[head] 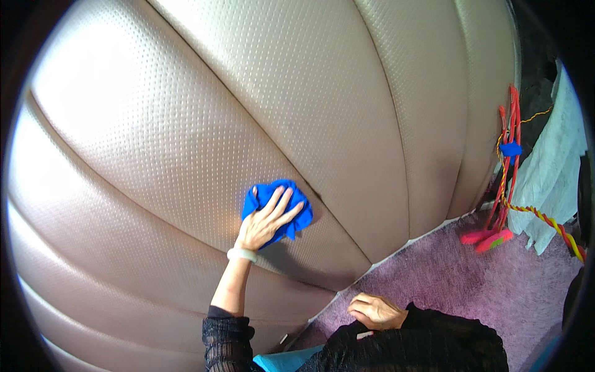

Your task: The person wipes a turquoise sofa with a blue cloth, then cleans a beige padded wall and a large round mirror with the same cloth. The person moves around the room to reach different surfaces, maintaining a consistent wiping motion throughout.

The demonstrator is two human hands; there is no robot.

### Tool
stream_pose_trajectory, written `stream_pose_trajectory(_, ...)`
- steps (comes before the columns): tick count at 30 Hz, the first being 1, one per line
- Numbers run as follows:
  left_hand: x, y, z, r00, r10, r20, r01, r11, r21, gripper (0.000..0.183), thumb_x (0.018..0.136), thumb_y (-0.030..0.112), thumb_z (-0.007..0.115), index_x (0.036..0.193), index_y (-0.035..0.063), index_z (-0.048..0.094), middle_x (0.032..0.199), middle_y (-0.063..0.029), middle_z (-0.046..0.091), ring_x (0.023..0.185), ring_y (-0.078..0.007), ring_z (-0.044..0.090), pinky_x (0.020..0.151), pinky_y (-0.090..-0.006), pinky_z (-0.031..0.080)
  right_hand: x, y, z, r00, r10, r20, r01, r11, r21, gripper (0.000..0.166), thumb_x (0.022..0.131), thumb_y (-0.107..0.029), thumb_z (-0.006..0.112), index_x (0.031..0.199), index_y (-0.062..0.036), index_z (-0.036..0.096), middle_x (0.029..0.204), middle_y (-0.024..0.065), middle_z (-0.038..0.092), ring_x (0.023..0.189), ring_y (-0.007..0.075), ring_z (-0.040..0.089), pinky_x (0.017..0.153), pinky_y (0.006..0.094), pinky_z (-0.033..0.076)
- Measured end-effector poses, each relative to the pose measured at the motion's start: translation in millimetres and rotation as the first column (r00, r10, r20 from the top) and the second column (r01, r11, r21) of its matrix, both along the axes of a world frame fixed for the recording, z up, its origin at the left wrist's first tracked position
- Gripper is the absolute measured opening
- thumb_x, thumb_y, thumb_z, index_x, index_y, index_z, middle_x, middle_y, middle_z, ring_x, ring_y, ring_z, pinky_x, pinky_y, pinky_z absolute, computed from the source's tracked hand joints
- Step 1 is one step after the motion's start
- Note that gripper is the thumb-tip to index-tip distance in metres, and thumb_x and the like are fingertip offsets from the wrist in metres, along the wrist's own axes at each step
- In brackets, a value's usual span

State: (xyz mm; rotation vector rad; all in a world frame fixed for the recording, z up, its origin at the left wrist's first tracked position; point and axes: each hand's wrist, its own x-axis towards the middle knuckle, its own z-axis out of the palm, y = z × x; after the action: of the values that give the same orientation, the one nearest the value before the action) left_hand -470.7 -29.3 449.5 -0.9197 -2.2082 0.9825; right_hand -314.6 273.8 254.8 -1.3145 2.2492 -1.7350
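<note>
A large padded upholstered surface [297, 116] of beige, leather-like, dimpled material fills most of the view, divided into broad sections by dark seams. My left hand [267, 221] lies with fingers spread on a crumpled blue cloth [301, 215], pressing it against this surface just left of a seam. Parts of the cloth are hidden beneath the fingers. A pale bangle [242, 255] circles my left wrist. My right hand [377, 310] is apart from the padding, close to my body, its fingers curled together; no held object shows, and its palm is hidden.
Purple carpet [427, 274] runs along the padding's lower edge. At right hang red cords [512, 125] bound with blue material, beside a twisted red-and-yellow cord [539, 212] and a pale fabric sheet [546, 181]. Light-blue material [288, 360] shows at the bottom.
</note>
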Motion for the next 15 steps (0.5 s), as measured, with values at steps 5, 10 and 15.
stream_pose_trajectory(5, -19.7, 8.1, 74.0, 0.925, -0.008, -0.379, 0.095, 0.973, 0.211, 0.054, 0.092, 0.029, 0.062, 0.144, 0.0396, 0.052, 0.151, -0.009, 0.048, 0.142, -0.0294, 0.042, 0.118, -0.0679, 0.007, -6.6, 15.9, 13.9, 1.0, -0.03, -0.008, 0.03, 0.999, 0.024, 0.011, 0.091, -0.012, 0.069, 0.099, -0.0041, 0.067, 0.099, 0.0121, 0.065, 0.08, 0.0301, 0.07, 0.063, 0.038, 0.056)
stream_pose_trajectory(10, -60.2, 53.3, 137.8, 0.667, 0.244, -0.704, 0.339, 0.742, 0.578, 0.052, 0.094, 0.033, 0.067, 0.144, 0.0283, 0.055, 0.156, -0.0105, 0.041, 0.146, -0.0306, 0.034, 0.117, -0.064, 0.01, -10.0, 17.2, 4.0, 1.0, -0.014, -0.013, 0.014, 0.999, 0.043, 0.01, 0.093, -0.015, 0.068, 0.098, -0.0061, 0.068, 0.098, 0.0106, 0.066, 0.079, 0.03, 0.069, 0.064, 0.0388, 0.056)
stream_pose_trajectory(15, -47.5, 53.1, 75.1, 0.944, 0.058, -0.324, 0.034, 0.961, 0.273, 0.053, 0.093, 0.025, 0.062, 0.144, 0.0351, 0.053, 0.154, -0.0077, 0.044, 0.146, -0.0294, 0.036, 0.118, -0.0675, 0.006, -6.9, 14.9, 3.6, 1.0, 0.018, -0.011, -0.018, 1.0, -0.006, 0.01, 0.092, -0.016, 0.069, 0.097, -0.0075, 0.068, 0.095, 0.0092, 0.067, 0.078, 0.029, 0.069, 0.065, 0.038, 0.056)
